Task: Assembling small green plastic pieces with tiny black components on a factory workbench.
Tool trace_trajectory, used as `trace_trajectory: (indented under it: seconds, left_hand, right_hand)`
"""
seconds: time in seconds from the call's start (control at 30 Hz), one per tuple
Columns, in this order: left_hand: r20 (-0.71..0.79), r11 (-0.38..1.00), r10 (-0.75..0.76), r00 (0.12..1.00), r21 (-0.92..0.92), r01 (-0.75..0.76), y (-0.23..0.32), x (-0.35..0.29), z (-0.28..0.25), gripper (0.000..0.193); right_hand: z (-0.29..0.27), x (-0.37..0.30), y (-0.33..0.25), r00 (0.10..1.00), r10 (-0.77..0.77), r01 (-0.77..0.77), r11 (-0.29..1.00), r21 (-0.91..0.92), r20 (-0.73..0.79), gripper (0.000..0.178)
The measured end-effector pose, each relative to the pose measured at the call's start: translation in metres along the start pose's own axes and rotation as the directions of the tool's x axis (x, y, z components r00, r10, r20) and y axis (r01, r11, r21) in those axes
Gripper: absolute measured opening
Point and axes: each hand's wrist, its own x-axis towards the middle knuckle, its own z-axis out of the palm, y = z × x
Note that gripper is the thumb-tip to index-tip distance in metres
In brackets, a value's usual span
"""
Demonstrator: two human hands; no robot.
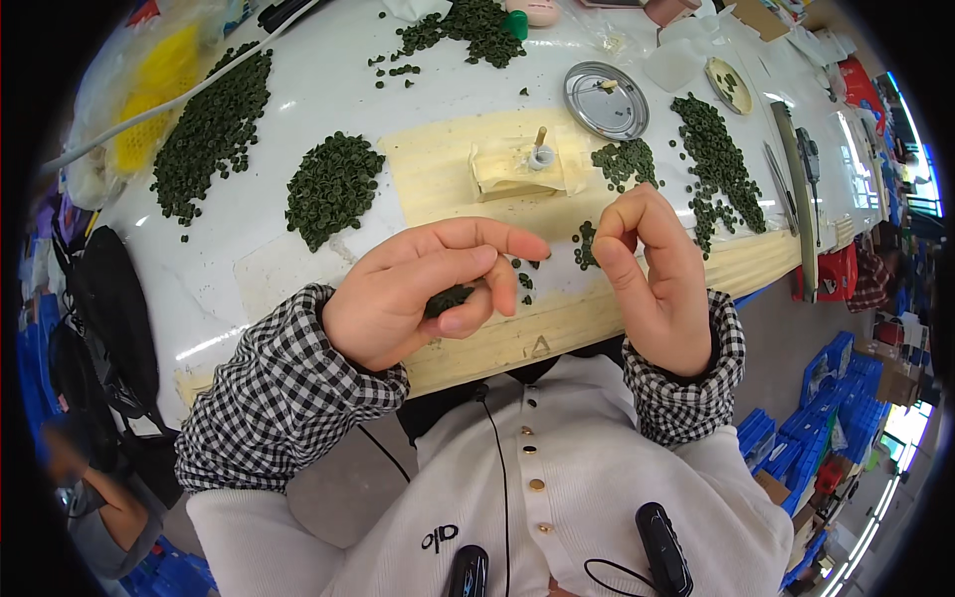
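My left hand (413, 289) is curled at the table's near side, its index finger reaching right. Small dark green round pieces (448, 300) show between its thumb and lower fingers, apparently cupped in the palm. To its right, my right hand (657, 284) is closed in a pinch of thumb and index finger; anything between the tips is too small to make out. Several loose green pieces (585, 245) lie between the hands. Beyond them stands a tape-covered block (517, 179) bearing a small whitish cup (540, 156) with a thin stick upright in it.
Heaps of green pieces (333, 189) lie at left, at the back and on the right (716, 164). A round metal lid (607, 124) and a pale oval dish (729, 85) sit behind. Tweezers (781, 189) and a screwdriver (811, 164) lie at right. A white cable (189, 95) crosses the left.
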Motion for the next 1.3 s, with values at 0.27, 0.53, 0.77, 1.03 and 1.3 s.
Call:
trace_trajectory:
  seconds: [0.27,0.53,0.77,1.03,1.3]
  left_hand:
    - [-0.008,0.999,0.027,1.000,-0.019,-0.027,-0.002,-0.001,-0.006,0.024]
    - [-0.006,0.999,0.043,0.999,-0.019,-0.043,-0.002,-0.002,-0.009,0.020]
    - [-0.023,0.996,0.076,0.997,-0.039,-0.077,-0.004,-0.002,-0.010,0.017]
    - [-0.027,0.991,0.121,0.992,-0.052,-0.122,-0.007,-0.002,-0.014,0.022]
    - [-0.048,0.993,0.111,0.993,-0.038,-0.113,-0.004,-0.001,-0.011,0.024]
  right_hand:
    - [0.008,0.002,-0.005,0.997,-0.029,0.015,0.984,0.177,0.077,0.007]
    - [0.019,0.001,-0.005,0.996,0.041,-0.064,0.940,0.335,0.076,0.008]
    - [0.022,0.000,-0.005,0.989,0.098,-0.133,0.907,0.399,0.107,0.008]
    - [0.023,0.001,-0.005,0.991,0.080,-0.114,0.918,0.381,0.104,0.008]
    - [0.027,0.001,-0.003,0.994,0.078,-0.104,0.912,0.397,0.081,0.008]
